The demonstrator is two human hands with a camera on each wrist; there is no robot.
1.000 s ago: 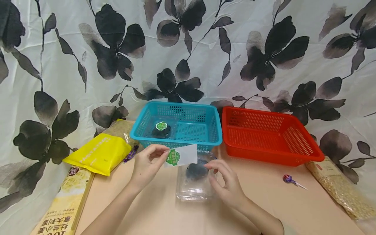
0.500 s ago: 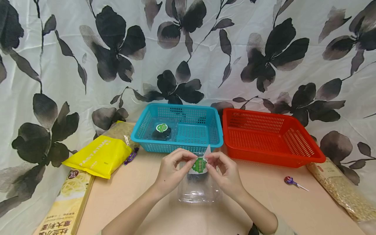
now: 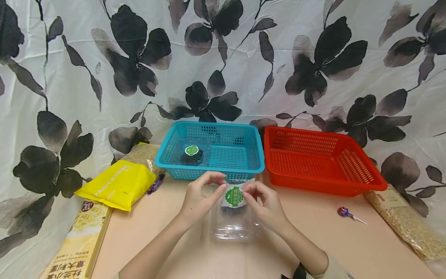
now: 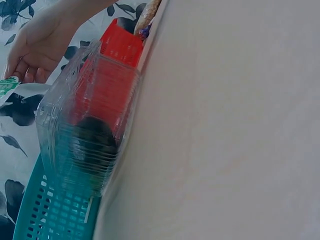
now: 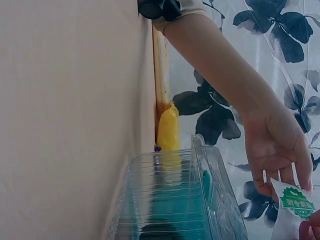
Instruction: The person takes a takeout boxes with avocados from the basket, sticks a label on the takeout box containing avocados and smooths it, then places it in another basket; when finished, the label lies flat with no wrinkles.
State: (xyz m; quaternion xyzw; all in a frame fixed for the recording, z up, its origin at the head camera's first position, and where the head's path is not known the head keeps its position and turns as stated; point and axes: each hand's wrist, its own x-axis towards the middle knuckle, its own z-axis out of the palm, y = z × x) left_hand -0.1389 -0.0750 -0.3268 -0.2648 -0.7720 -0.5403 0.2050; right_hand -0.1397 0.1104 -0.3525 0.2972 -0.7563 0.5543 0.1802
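Between both hands is a green round sticker (image 3: 234, 197) on a piece of white backing paper. My left hand (image 3: 196, 197) holds its left edge with thumb and forefinger. With thumb and forefinger, my right hand (image 3: 267, 203) pinches the right side. Below them a clear plastic clamshell box (image 3: 230, 231) stands on the table, closed. Through its wall a dark round item (image 4: 94, 140) shows; its kind is unclear. The right wrist view shows the backing paper (image 5: 285, 222) bent beside the fingers.
Behind the box stand a blue basket (image 3: 240, 170), holding a similar stickered box (image 3: 191, 155), and a red basket (image 3: 324, 188). At left lie a yellow bag (image 3: 118, 186), a purple-wrapped candy (image 3: 155, 184) and a pasta pack (image 3: 78, 240). A lollipop (image 3: 343, 212) and grain bag (image 3: 400, 221) lie right.
The right hand has come over to the sticker paper, which the left hand brought rightward above the box. The paper's upright, folded end has since lowered, and the sticker faces up more flatly.
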